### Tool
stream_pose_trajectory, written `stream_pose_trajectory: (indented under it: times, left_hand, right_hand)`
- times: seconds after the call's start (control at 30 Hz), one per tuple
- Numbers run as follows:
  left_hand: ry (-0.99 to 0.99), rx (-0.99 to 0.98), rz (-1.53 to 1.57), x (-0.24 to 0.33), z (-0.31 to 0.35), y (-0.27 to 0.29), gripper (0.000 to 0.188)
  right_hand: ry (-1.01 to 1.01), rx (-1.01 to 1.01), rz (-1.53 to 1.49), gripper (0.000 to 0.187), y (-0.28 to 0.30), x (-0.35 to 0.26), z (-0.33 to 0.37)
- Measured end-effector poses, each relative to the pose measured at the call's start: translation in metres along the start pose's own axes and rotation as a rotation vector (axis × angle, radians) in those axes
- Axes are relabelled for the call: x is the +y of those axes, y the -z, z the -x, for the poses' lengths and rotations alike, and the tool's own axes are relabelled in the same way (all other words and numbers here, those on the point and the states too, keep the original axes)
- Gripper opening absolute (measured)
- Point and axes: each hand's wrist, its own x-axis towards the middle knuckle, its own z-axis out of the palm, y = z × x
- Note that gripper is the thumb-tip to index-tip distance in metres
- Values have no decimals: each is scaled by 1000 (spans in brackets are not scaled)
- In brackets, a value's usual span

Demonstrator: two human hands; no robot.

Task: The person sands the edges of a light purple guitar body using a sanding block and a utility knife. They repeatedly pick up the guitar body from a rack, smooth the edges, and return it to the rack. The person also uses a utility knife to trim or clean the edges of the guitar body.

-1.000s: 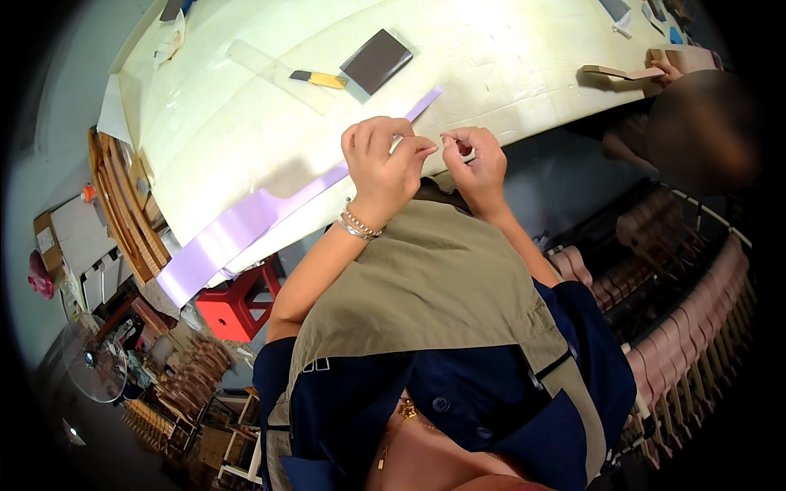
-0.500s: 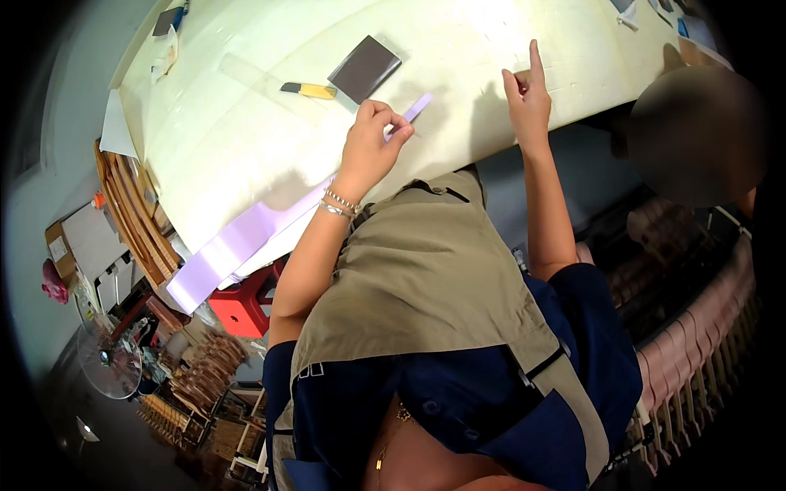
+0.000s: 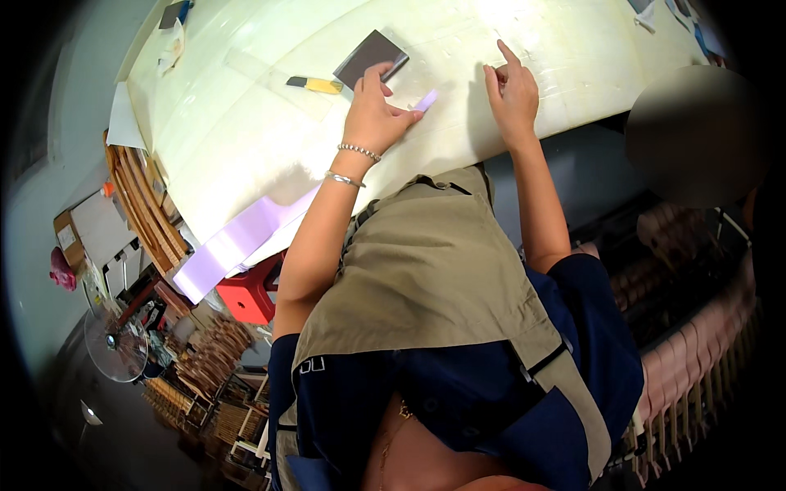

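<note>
A long lilac strip (image 3: 237, 237) runs along the table's near edge and passes beneath my left forearm. Its narrow end (image 3: 426, 101) shows just past my left thumb. My left hand (image 3: 377, 114) is open over the strip, thumb and index finger apart, with a fingertip over the edge of a dark grey rectangular block (image 3: 368, 59). Beside that block lies a yellow and black utility knife (image 3: 315, 84). Farther right, my right hand (image 3: 516, 98) is raised over the table, index finger and thumb stretched out, other fingers curled; I see nothing held.
The pale table (image 3: 246, 131) fills the upper view. Small blue and grey items (image 3: 173, 15) lie at its far left, with a torn white scrap (image 3: 172, 51). A red stool (image 3: 248, 296) and a fan (image 3: 115, 344) stand lower left. Another person, blurred, is at the right.
My left hand has opened from a pinch and reached slightly forward toward the dark block. My right hand has shifted left, its index finger now tilting left.
</note>
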Motion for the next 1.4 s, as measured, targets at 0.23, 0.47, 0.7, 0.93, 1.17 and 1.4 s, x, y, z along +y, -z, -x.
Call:
stream_pose_trajectory:
  times: [0.23,0.47,0.7,0.93,1.17,1.4]
  left_hand:
    - [-178,214,-207,-37,49,29,59]
    - [-8,157,-855,-101,120,40,28]
    - [111,620,-445,-13,209,111,43]
    - [311,1552,-485,-106,358,44,43]
    - [1020,1915,404,-305,419,-211,37]
    - [969,2478,1722,-357,416,-368,29]
  right_hand:
    - [196,83,242,44,-8,21,-14]
    - [195,159,81,41,-5,0,-11]
    - [330,-32,-96,31,1,-26,-22]
    - [683,-335,-170,25,-32,-85,-45]
    - [697,-606,-416,25,-38,-172,27]
    - [1092,-802,-85,25,-41,-216,133]
